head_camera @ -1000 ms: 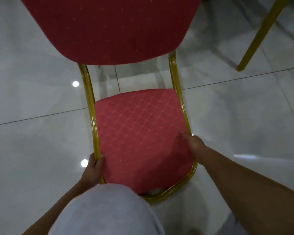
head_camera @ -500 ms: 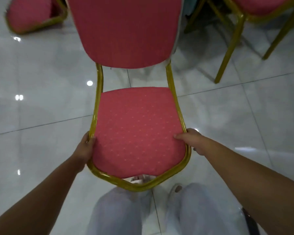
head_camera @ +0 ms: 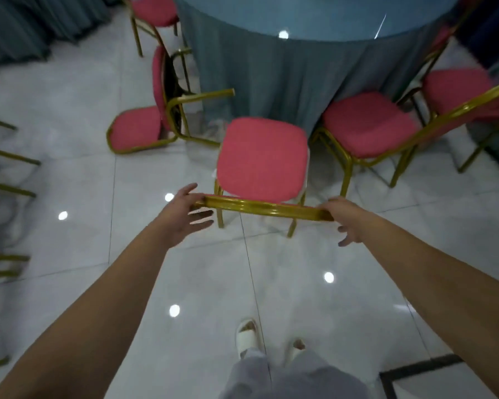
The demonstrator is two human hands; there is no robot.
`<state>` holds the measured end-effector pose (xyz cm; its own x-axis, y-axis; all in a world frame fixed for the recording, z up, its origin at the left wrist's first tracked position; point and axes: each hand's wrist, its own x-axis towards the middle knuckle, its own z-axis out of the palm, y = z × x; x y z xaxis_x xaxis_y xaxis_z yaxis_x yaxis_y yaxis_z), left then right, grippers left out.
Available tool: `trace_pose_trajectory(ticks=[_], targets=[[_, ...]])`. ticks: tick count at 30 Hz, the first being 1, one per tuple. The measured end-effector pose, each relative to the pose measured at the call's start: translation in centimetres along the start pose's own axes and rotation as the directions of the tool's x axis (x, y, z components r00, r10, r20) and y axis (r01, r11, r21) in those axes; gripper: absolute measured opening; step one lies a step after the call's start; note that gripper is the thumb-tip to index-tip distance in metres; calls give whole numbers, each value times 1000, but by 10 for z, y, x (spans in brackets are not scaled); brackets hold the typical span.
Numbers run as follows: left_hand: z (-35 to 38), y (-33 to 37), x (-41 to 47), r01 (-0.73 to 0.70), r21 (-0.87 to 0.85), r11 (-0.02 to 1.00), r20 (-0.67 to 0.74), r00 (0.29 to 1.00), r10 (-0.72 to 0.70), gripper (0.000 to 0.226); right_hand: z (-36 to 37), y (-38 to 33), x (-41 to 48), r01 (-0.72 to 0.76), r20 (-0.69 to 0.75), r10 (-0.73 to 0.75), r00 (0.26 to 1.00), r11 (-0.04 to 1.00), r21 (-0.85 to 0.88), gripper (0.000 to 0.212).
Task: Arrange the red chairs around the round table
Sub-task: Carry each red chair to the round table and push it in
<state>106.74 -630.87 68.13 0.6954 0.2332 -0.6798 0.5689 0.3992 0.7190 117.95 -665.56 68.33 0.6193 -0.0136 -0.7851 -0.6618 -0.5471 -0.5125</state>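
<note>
A red chair (head_camera: 261, 159) with a gold frame stands upright in front of me, its seat facing the round table (head_camera: 300, 67), which is draped in blue-grey cloth. The gold top rail of its back (head_camera: 265, 209) runs between my hands. My left hand (head_camera: 189, 216) touches the rail's left end, thumb above it and fingers spread straight below. My right hand (head_camera: 344, 221) rests at the rail's right end with its fingers loosely spread. Another red chair (head_camera: 366, 123) stands at the table just to the right.
A red chair (head_camera: 136, 131) lies tipped on its side to the left of the table. More red chairs stand at the far right (head_camera: 455, 87) and back left (head_camera: 156, 10). Gold chair legs (head_camera: 9, 159) poke in from the left edge. My feet stand on glossy white tiles.
I held the chair by the sides of its seat, close to my legs. It now stands by the table, and my hands have moved to the top rail of its back with fingers spread.
</note>
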Motion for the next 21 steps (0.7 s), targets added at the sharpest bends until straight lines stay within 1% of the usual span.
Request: trace_pose_trajectory(ticks=[1, 2, 4, 5, 7, 8, 10, 11, 13, 15, 18, 21], targets=[[8, 12, -1, -43, 94, 995, 60, 997, 38, 51, 2, -11, -6, 119, -57, -119, 991, 993, -1, 36], [16, 21, -2, -86, 192, 978, 96, 993, 68, 58, 4, -20, -11, 232, -109, -231, 967, 973, -2, 35], [30, 34, 1, -119, 277, 953, 103, 990, 94, 68, 10, -36, -21, 404, -193, -406, 894, 913, -49, 38], [33, 39, 5, -115, 287, 951, 109, 990, 87, 68, 12, -43, -26, 467, -227, -485, 845, 874, -132, 41], [37, 44, 12, -89, 325, 942, 128, 991, 49, 62, 20, -57, -33, 535, -249, -605, 756, 791, -299, 43], [37, 45, 15, -74, 357, 931, 134, 991, 27, 59, 25, -64, -36, 568, -226, -642, 733, 760, -316, 41], [31, 47, 25, -49, 408, 912, 122, 992, -2, 53, 40, -79, -38, 652, -148, -705, 694, 702, -287, 35], [26, 49, 31, -38, 417, 908, 109, 994, -8, 51, 47, -88, -35, 695, -108, -742, 662, 661, -282, 33], [13, 58, 44, -27, 395, 918, 62, 998, 3, 46, 62, -115, -30, 778, -16, -810, 586, 568, -268, 33], [-2, 69, 54, -12, 332, 943, -17, 1000, 19, 41, 76, -149, -25, 835, 63, -846, 530, 508, -209, 35], [-23, 88, 63, -16, 187, 982, -150, 988, 44, 35, 95, -204, -13, 862, 131, -857, 499, 476, -175, 38], [-41, 101, 67, 21, 77, 997, -265, 964, 0, 32, 114, -249, 11, 858, 231, -826, 513, 499, -120, 39]])
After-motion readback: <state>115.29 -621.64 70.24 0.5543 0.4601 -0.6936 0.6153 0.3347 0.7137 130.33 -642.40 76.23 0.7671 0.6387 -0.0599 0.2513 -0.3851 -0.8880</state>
